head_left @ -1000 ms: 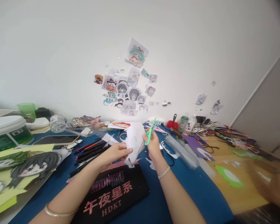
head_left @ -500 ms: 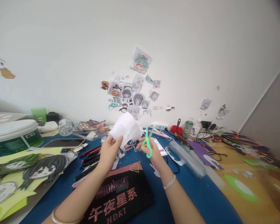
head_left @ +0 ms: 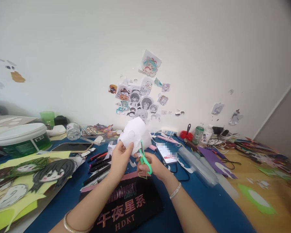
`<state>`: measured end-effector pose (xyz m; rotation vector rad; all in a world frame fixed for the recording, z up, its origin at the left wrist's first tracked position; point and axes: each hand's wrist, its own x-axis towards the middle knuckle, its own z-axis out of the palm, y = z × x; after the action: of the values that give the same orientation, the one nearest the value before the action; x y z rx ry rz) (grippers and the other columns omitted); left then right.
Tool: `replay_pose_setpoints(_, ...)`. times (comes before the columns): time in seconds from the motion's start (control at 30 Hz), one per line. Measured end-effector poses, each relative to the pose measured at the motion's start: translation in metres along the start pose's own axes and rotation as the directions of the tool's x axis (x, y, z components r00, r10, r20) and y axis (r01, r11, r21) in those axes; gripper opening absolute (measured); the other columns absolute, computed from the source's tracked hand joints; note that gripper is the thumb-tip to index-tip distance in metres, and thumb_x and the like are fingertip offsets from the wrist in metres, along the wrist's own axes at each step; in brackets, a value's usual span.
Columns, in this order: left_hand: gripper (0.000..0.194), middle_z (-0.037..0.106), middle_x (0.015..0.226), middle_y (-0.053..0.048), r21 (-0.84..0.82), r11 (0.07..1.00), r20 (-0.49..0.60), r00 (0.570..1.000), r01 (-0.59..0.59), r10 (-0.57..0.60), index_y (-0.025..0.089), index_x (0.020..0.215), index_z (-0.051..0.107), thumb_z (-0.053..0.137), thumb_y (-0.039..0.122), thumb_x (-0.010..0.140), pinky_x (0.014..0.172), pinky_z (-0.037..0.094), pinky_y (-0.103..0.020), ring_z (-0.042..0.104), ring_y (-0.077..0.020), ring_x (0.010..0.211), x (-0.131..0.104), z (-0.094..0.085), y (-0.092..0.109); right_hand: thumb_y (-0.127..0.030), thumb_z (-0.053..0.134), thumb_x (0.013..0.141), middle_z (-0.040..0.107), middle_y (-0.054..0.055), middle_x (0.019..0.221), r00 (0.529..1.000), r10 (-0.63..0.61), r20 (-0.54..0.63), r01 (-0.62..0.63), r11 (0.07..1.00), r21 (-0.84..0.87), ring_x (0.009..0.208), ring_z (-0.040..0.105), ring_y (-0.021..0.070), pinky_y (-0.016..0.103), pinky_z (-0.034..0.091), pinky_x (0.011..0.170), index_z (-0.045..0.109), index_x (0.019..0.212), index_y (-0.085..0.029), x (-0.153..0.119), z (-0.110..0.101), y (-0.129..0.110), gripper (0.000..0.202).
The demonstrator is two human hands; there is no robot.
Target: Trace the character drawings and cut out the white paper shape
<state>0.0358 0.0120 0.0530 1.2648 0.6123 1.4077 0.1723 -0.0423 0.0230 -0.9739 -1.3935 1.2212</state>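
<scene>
My left hand (head_left: pixel 122 158) pinches the lower left edge of a white sheet of paper (head_left: pixel 138 131), holding it raised over the table. A rounded outline or hole shows near the sheet's middle. Green scissors (head_left: pixel 145 161) sit in my right hand (head_left: pixel 151 165), with fingers closed about the handles. Their blades point up at the sheet's lower edge; whether they bite into the paper I cannot tell. Below both hands lies a black mat (head_left: pixel 126 207) with pink lettering.
Several markers (head_left: pixel 99 165) lie left of my hands. A phone (head_left: pixel 167 152) with a lit screen and a roll of clear plastic (head_left: pixel 199 166) are on the right. Coloured drawings (head_left: pixel 53 171) and a white-lidded tub (head_left: pixel 21 136) stand at left. Two bottles (head_left: pixel 199 133) stand behind.
The scissors have moved left and down to the paper's lower edge, and their blades are closer together. My left hand still holds the sheet. The whole view has shifted slightly.
</scene>
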Motion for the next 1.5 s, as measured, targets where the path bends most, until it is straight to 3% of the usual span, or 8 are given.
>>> replay_pose_setpoints(0.13,0.043,0.067,0.100,-0.008,0.052,0.999,-0.012,1.000,-0.017,0.018,0.013,0.099,0.058,0.070,0.034,0.062,0.076,0.049,-0.029,0.062,-0.0211,0.091,-0.003,0.002,-0.001,-0.032,0.073,0.062,0.058,-0.001,0.070,0.998,-0.002,-0.057,0.001,1.000,-0.013,0.067,0.058,0.0139,0.025,0.046,0.060,0.058,0.095,-0.017,0.001,0.003,0.000,0.040)
replay_pose_setpoints(0.4,0.038,0.066,0.071,0.001,0.145,0.989,-0.004,1.000,-0.012,0.013,0.016,0.097,0.056,0.066,0.035,0.067,0.056,0.048,-0.027,0.059,-0.0138,0.051,-0.007,0.003,0.000,-0.031,0.070,0.065,0.054,-0.004,0.061,0.989,-0.048,-0.138,0.045,0.999,-0.025,0.056,0.052,0.0105,0.023,0.042,0.054,0.058,0.091,-0.017,0.005,0.006,0.007,0.032)
replay_pose_setpoints(0.77,0.045,0.068,0.099,-0.008,0.106,0.994,-0.027,0.999,-0.039,0.042,0.016,0.107,0.055,0.066,0.034,0.068,0.075,0.048,-0.030,0.063,-0.0212,0.089,-0.007,0.002,-0.002,-0.026,0.069,0.062,0.053,-0.003,0.062,0.968,-0.110,-0.224,0.089,0.991,-0.101,0.051,0.047,0.0083,0.022,0.040,0.049,0.059,0.086,-0.015,0.006,0.015,0.002,0.029)
replay_pose_setpoints(1.07,0.051,0.067,0.104,-0.013,-0.011,0.999,-0.018,0.999,0.037,-0.038,0.012,0.104,0.060,0.070,0.039,0.063,0.077,0.049,-0.032,0.063,-0.0241,0.091,-0.008,0.003,0.001,-0.026,0.068,0.062,0.053,-0.004,0.061,0.957,-0.149,-0.248,0.114,0.982,-0.150,0.050,0.048,0.0083,0.022,0.041,0.050,0.059,0.085,-0.015,0.004,0.018,-0.002,0.027)
replay_pose_setpoints(1.3,0.048,0.070,0.092,-0.011,0.087,0.996,-0.007,1.000,0.024,-0.023,0.010,0.099,0.061,0.070,0.040,0.062,0.066,0.050,-0.031,0.064,-0.0211,0.072,-0.008,0.002,0.003,-0.027,0.067,0.064,0.055,-0.003,0.059,0.957,-0.147,-0.251,0.104,0.979,-0.178,0.050,0.048,0.0097,0.023,0.041,0.048,0.061,0.087,-0.016,0.002,0.018,-0.002,0.026)
replay_pose_setpoints(1.5,0.045,0.070,0.095,-0.010,0.109,0.994,-0.019,1.000,-0.009,0.011,0.011,0.099,0.061,0.069,0.038,0.064,0.071,0.049,-0.029,0.064,-0.0212,0.082,-0.012,0.005,0.007,-0.029,0.069,0.062,0.054,-0.003,0.059,0.951,-0.143,-0.273,0.100,0.981,-0.168,0.050,0.048,0.0098,0.023,0.042,0.049,0.060,0.083,-0.016,0.003,0.020,-0.003,0.025)
